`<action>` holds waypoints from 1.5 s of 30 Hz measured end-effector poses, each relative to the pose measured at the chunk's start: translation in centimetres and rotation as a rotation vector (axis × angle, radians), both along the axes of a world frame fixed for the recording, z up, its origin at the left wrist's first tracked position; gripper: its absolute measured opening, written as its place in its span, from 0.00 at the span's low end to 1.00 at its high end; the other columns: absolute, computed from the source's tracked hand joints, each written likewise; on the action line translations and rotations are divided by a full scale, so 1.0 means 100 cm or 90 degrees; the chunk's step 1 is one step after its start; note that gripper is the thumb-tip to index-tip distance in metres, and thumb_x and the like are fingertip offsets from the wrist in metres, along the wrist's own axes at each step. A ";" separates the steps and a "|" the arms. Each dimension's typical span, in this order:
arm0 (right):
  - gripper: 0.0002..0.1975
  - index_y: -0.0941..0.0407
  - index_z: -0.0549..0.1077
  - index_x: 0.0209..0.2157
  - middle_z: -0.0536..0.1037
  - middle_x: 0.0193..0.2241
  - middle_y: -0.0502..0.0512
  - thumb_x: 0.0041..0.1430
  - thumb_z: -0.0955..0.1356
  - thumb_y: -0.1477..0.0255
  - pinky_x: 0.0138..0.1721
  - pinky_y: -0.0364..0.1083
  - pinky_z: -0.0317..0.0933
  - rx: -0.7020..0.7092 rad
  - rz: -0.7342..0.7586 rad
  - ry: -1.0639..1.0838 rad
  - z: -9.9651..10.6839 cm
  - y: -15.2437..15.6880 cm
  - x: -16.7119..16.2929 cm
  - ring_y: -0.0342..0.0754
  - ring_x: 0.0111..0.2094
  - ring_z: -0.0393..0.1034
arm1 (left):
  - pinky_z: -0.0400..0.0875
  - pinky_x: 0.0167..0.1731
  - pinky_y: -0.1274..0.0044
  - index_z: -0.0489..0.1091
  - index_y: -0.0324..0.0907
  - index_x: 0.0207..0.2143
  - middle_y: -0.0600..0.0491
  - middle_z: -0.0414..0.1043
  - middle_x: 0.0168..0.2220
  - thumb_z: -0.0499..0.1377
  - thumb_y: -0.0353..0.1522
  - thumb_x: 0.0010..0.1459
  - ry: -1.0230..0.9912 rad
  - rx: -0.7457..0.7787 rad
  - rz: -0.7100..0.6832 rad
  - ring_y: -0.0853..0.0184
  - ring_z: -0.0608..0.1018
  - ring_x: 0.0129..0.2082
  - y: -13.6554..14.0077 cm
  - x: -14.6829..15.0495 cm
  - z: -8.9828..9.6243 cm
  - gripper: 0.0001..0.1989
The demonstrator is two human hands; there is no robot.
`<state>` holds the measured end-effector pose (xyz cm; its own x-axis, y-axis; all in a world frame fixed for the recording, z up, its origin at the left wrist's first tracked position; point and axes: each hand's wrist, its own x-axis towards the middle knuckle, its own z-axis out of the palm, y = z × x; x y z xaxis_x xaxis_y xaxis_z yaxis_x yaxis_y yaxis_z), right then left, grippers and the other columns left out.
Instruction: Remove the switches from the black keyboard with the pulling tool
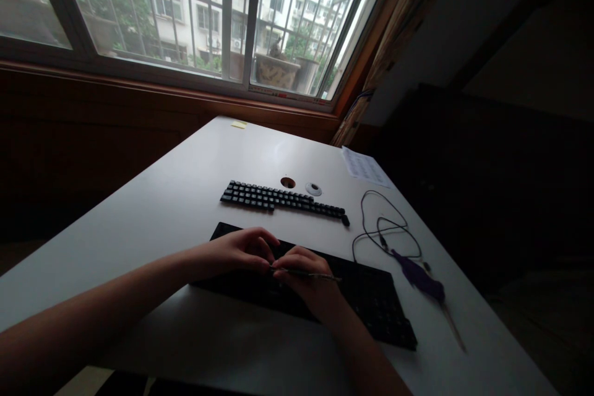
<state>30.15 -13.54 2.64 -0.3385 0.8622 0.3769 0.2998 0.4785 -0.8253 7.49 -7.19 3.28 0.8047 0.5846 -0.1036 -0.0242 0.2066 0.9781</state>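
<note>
A black keyboard (385, 309) lies slantwise on the white desk beneath both hands. My right hand (304, 275) is closed around a thin, metallic, stick-like tool (320, 275), whose tail sticks out to the right past the knuckles. Over the keyboard's left half, my left hand (245, 250) has thumb and fingers bent together beside the tool's tip. Whatever they pinch, if anything, is hidden or too small to make out. Behind the keyboard, several loose black keycaps (278, 195) are laid out in close rows, with one keycap (346, 220) at their right end.
A black cable (371, 234) lies coiled on the right, beside a purple-handled tool (420, 275) with a thin shaft. Farther back are a round desk hole (288, 182), a ring-shaped cover (314, 189), printed paper (364, 166) and a yellow sticky note (239, 125). A barred window stands beyond.
</note>
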 end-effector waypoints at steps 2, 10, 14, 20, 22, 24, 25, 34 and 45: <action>0.06 0.51 0.80 0.38 0.76 0.33 0.51 0.57 0.73 0.71 0.33 0.43 0.65 0.002 0.000 0.004 0.000 0.000 0.000 0.44 0.32 0.72 | 0.68 0.43 0.71 0.67 0.43 0.52 0.51 0.74 0.41 0.67 0.32 0.53 -0.003 0.005 0.004 0.64 0.76 0.41 0.000 -0.001 0.000 0.24; 0.05 0.51 0.82 0.36 0.77 0.31 0.51 0.55 0.74 0.71 0.31 0.43 0.65 -0.069 -0.008 0.051 0.003 -0.001 0.000 0.44 0.30 0.72 | 0.69 0.43 0.71 0.66 0.43 0.52 0.51 0.73 0.41 0.68 0.31 0.53 -0.042 0.034 0.012 0.64 0.76 0.42 -0.001 0.000 -0.002 0.25; 0.05 0.51 0.82 0.36 0.76 0.28 0.50 0.55 0.74 0.70 0.29 0.42 0.65 -0.119 0.003 0.086 0.002 -0.001 0.000 0.43 0.27 0.72 | 0.69 0.43 0.71 0.64 0.43 0.53 0.50 0.72 0.41 0.67 0.32 0.55 -0.064 0.072 0.000 0.64 0.76 0.42 -0.002 0.001 -0.003 0.25; 0.06 0.51 0.82 0.36 0.76 0.28 0.50 0.54 0.75 0.69 0.26 0.42 0.67 -0.190 0.007 0.153 0.001 -0.003 0.000 0.43 0.24 0.73 | 0.71 0.43 0.70 0.63 0.44 0.55 0.50 0.71 0.43 0.66 0.32 0.55 -0.045 0.100 -0.010 0.64 0.76 0.43 -0.004 0.000 -0.003 0.26; 0.06 0.52 0.82 0.35 0.77 0.28 0.50 0.54 0.75 0.68 0.26 0.43 0.67 -0.199 0.001 0.165 0.002 -0.003 0.000 0.43 0.24 0.73 | 0.71 0.44 0.69 0.63 0.44 0.55 0.49 0.71 0.43 0.66 0.31 0.55 -0.044 0.098 -0.012 0.63 0.76 0.44 -0.004 0.000 -0.003 0.26; 0.06 0.52 0.82 0.35 0.77 0.28 0.50 0.54 0.75 0.68 0.26 0.43 0.68 -0.198 -0.013 0.173 0.003 -0.002 0.001 0.44 0.24 0.73 | 0.70 0.45 0.69 0.63 0.44 0.55 0.49 0.70 0.44 0.66 0.31 0.55 -0.041 0.091 -0.012 0.62 0.76 0.45 -0.003 -0.001 -0.002 0.26; 0.06 0.52 0.81 0.35 0.77 0.28 0.50 0.54 0.74 0.68 0.26 0.43 0.68 -0.195 -0.022 0.177 0.004 -0.002 0.002 0.43 0.24 0.73 | 0.70 0.45 0.69 0.63 0.44 0.55 0.49 0.70 0.44 0.66 0.31 0.55 -0.041 0.088 -0.011 0.62 0.76 0.45 -0.003 -0.001 -0.002 0.26; 0.06 0.52 0.79 0.36 0.72 0.32 0.51 0.61 0.70 0.67 0.35 0.45 0.65 0.000 -0.164 0.037 0.013 -0.004 0.009 0.46 0.34 0.69 | 0.68 0.46 0.70 0.68 0.40 0.42 0.49 0.75 0.42 0.65 0.35 0.57 -0.018 0.053 0.109 0.64 0.76 0.43 0.002 -0.006 0.004 0.13; 0.10 0.53 0.75 0.37 0.70 0.34 0.53 0.67 0.62 0.70 0.43 0.49 0.60 0.051 -0.246 0.021 0.009 -0.002 0.011 0.49 0.39 0.66 | 0.70 0.41 0.72 0.70 0.39 0.39 0.48 0.76 0.38 0.65 0.40 0.56 0.007 0.033 0.167 0.64 0.77 0.39 0.002 -0.005 0.009 0.15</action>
